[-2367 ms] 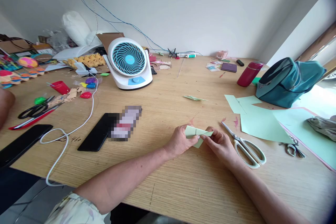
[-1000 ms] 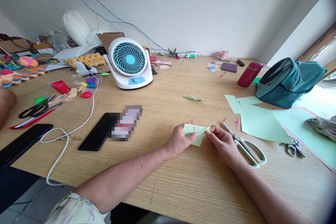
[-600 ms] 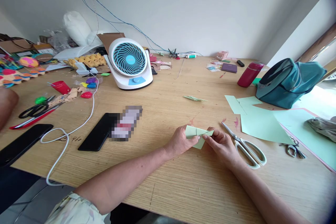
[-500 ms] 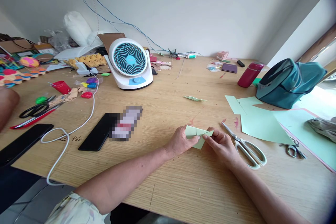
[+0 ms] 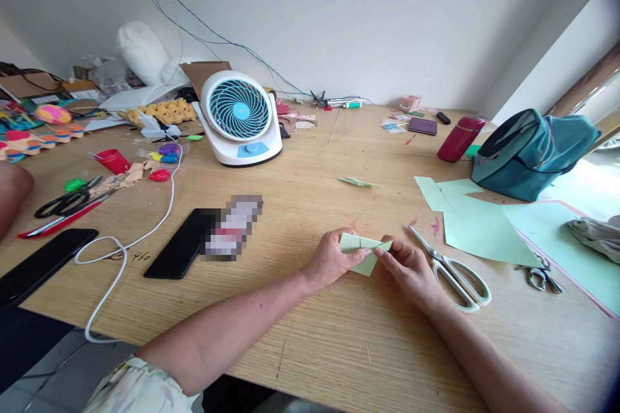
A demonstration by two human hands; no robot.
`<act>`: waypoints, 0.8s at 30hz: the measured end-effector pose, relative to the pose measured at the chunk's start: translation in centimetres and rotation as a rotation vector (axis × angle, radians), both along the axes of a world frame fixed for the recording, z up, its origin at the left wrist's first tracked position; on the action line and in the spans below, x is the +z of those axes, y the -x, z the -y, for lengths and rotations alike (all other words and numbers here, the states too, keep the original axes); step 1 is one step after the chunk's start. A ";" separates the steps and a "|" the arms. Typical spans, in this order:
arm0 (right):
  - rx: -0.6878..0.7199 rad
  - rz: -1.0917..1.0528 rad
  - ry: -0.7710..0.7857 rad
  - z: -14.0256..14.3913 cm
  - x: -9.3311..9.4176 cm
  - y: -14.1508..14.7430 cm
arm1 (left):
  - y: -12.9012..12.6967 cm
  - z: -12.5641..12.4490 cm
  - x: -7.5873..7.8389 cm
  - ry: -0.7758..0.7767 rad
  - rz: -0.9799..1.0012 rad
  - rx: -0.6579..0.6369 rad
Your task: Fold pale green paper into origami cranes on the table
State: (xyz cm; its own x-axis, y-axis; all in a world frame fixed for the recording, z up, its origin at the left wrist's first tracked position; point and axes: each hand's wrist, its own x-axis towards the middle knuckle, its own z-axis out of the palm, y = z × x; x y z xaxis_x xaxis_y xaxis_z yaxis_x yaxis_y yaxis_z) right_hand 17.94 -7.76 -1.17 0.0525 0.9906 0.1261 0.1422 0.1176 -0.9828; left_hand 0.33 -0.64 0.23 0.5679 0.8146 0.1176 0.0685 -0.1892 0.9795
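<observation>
Between my hands is a small folded piece of light green paper (image 5: 364, 264), held just above the wooden table. My left hand (image 5: 329, 258) grips its left side, thumb on the near face. The fingers of my right hand (image 5: 405, 266) pinch its right corner. Beside my right hand lie white-handled scissors (image 5: 459, 277), blades pointing away from me. Farther off, a small folded green paper piece (image 5: 359, 182) rests on the table. Larger green sheets (image 5: 487, 232) are spread to the right.
A white fan (image 5: 239, 119) stands at the back. Phones (image 5: 177, 245) and a white cable (image 5: 169, 206) lie at left, near black scissors (image 5: 65, 200). A red bottle (image 5: 460, 139) and teal bag (image 5: 533, 155) stand at right. Another person's arm (image 5: 13, 193) shows at the left edge.
The folded paper has tilted very slightly in my hands, with my left fingers shifting a little over its top edge. Everything else looks the same.
</observation>
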 end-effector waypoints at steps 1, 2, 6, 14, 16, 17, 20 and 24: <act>-0.012 0.009 -0.002 0.1 0.0 0.0 | 0.0 0.0 0.0 0.010 0.006 -0.005; -0.027 0.017 -0.006 0.1 0.1 0.0 | 0.0 0.0 0.1 0.021 0.012 -0.008; -0.128 0.055 -0.039 0.2 0.2 -0.2 | 0.0 -0.1 0.0 0.098 0.055 -0.030; -0.372 0.469 -0.022 -6.2 1.3 -1.6 | -0.2 -0.7 -0.6 0.352 0.258 -0.021; -0.415 0.566 -0.045 -9.3 1.7 -2.5 | -0.2 -0.7 -0.4 0.413 0.290 -0.010; -0.442 0.607 -0.057 -10.9 1.8 -3.0 | -0.2 -0.7 -0.3 0.456 0.321 -0.021; -0.483 0.682 -0.067 -14.8 1.6 -4.2 | 0.0 -0.7 0.0 0.472 0.347 -0.013; -0.458 0.675 -0.032 -17.3 0.5 -4.2 | 0.2 -1.1 0.1 0.490 0.378 0.006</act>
State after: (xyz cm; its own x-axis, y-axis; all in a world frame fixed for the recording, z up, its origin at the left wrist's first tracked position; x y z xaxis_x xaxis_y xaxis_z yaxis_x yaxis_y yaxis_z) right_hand 22.18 9.56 -0.66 0.3536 0.8848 0.3034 0.7436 -0.0691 -0.6651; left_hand 0.18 0.41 0.34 0.5555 0.8278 -0.0787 -0.3005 0.2881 0.9092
